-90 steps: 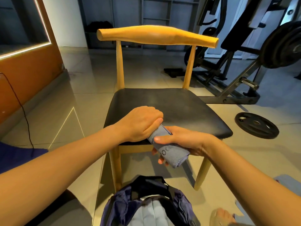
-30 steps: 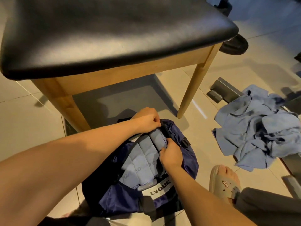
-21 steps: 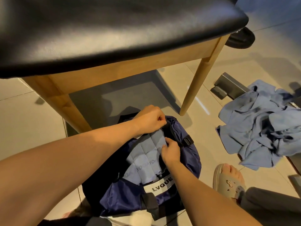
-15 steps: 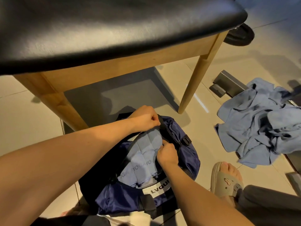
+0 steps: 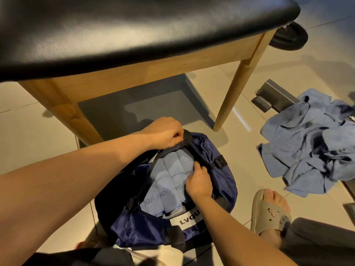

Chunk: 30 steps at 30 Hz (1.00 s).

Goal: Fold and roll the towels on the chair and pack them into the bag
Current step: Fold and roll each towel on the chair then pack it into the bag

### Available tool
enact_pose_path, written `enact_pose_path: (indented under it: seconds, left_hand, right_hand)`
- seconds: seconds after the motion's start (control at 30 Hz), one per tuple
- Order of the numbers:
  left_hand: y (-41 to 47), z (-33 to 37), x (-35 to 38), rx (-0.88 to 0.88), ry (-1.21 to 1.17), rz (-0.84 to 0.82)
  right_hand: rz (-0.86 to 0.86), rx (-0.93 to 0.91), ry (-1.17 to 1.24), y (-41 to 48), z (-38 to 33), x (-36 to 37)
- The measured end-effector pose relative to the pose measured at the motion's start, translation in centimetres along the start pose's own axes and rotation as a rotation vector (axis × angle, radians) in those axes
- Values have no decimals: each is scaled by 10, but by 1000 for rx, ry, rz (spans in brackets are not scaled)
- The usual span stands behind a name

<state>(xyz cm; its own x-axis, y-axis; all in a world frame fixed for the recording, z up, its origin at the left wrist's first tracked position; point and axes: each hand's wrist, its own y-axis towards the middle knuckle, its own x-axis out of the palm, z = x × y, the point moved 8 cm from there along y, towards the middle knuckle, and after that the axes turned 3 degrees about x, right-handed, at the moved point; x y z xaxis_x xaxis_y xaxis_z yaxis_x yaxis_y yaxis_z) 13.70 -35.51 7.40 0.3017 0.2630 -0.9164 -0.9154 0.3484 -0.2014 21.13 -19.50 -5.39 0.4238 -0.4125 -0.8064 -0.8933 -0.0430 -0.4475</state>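
Observation:
A navy bag (image 5: pixel 221 181) lies open on the floor below the chair's front edge. Several rolled blue towels (image 5: pixel 171 179) sit side by side inside it. My left hand (image 5: pixel 165 134) pinches the bag's black rim at the far end of the opening. My right hand (image 5: pixel 198 182) reaches into the opening at its right edge, fingers curled round the nearest towel roll, fingertips hidden. A heap of loose blue towels (image 5: pixel 311 143) lies on the floor to the right. The chair's black seat (image 5: pixel 134 29) holds nothing.
The wooden chair leg (image 5: pixel 234 98) stands right of the bag, another leg (image 5: pixel 63 110) to its left. A grey metal bar (image 5: pixel 272 96) and a black weight plate (image 5: pixel 288 38) lie on the tiles at right. My sandalled foot (image 5: pixel 270 210) is beside the bag.
Three seconds ago both hands held a rolled towel at the chair seat. Since then the roll went into the bag; in the last second my left hand pulled the rim outward, widening the opening.

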Motion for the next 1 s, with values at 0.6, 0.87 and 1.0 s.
enact_pose_path:
  seconds: [0.6, 0.87, 1.0]
  left_hand:
    - [-73, -14, 12, 75, 112, 40]
    - [-59, 6, 25, 63, 108, -72]
    - [-48, 19, 28, 34, 175, -146]
  right_hand:
    - [-130, -369, -682, -39, -31, 38]
    - [-215, -542, -584, -67, -28, 30]
    - [-254, -597, -493, -73, -24, 10]
